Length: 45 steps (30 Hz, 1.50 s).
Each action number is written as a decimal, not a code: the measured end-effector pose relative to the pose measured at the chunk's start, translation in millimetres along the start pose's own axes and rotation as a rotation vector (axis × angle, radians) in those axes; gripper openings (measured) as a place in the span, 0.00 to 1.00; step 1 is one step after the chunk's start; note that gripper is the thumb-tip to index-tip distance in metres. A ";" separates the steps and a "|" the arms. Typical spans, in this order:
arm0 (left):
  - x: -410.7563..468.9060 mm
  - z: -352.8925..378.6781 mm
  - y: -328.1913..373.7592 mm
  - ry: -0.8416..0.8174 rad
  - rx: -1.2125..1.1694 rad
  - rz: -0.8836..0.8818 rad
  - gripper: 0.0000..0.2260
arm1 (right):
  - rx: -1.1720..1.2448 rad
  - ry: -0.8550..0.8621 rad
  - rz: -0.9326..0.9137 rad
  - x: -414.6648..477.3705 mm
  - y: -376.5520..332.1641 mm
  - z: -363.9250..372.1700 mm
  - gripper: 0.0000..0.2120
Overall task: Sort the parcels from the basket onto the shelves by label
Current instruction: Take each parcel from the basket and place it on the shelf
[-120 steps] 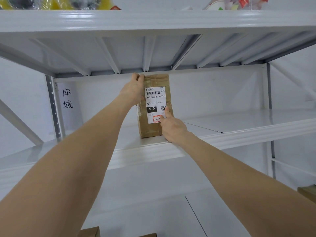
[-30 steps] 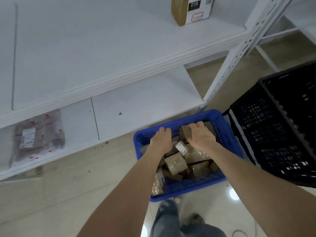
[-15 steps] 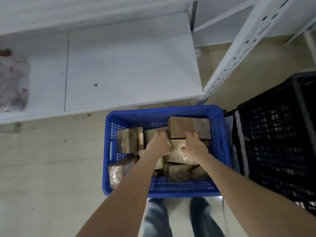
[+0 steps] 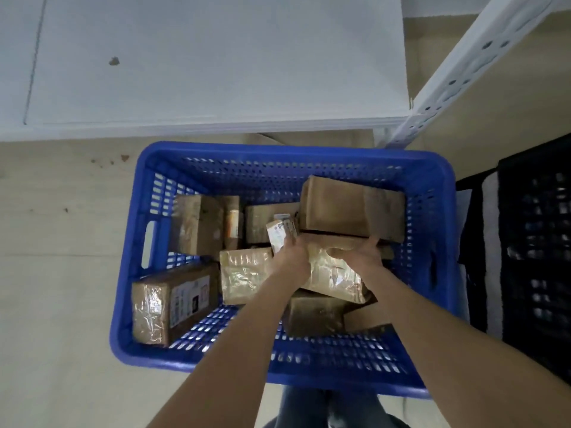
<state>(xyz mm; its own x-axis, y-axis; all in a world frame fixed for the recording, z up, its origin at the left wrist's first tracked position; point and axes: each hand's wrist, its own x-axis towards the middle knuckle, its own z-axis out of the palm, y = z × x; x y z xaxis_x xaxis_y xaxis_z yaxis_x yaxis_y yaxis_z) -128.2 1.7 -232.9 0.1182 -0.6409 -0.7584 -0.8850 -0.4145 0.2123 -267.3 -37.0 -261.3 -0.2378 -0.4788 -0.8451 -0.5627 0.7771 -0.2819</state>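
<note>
Item: blue basket (image 4: 279,150), centre of frame, on the floor below a white shelf (image 4: 216,72), with a black crate (image 4: 539,257) at the right edge. Contents: about nine brown parcels, loosely heaped. Our left hand (image 4: 290,257) closes round a small labelled parcel (image 4: 279,233) at mid-basket. Our right hand (image 4: 360,257) curls its fingers onto the lower edge of a large brown box (image 4: 349,208) in the basket's upper right.

Blue perforated basket (image 4: 438,211) — brown parcels (image 4: 352,208) — white shelf (image 4: 216,72).
</note>
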 end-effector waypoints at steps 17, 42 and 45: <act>-41.7 -54.3 -18.2 0.000 -0.255 -0.116 0.16 | 0.019 -0.113 -0.055 -76.1 -49.0 3.8 0.49; -369.4 -345.4 -32.0 0.102 -1.298 -0.188 0.20 | -0.080 -0.035 -0.762 -442.4 -206.5 -146.5 0.15; -404.0 -368.8 -34.1 0.106 -1.272 -0.141 0.09 | 0.062 -0.126 -0.572 -455.8 -210.7 -169.8 0.32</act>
<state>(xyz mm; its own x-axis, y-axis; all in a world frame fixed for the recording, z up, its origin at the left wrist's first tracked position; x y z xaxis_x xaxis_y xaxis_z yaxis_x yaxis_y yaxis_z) 20.3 36.4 293.5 0.2624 -0.5653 -0.7820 0.1813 -0.7671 0.6154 -174.7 -51.9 260.4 0.1878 -0.7799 -0.5971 -0.5259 0.4335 -0.7317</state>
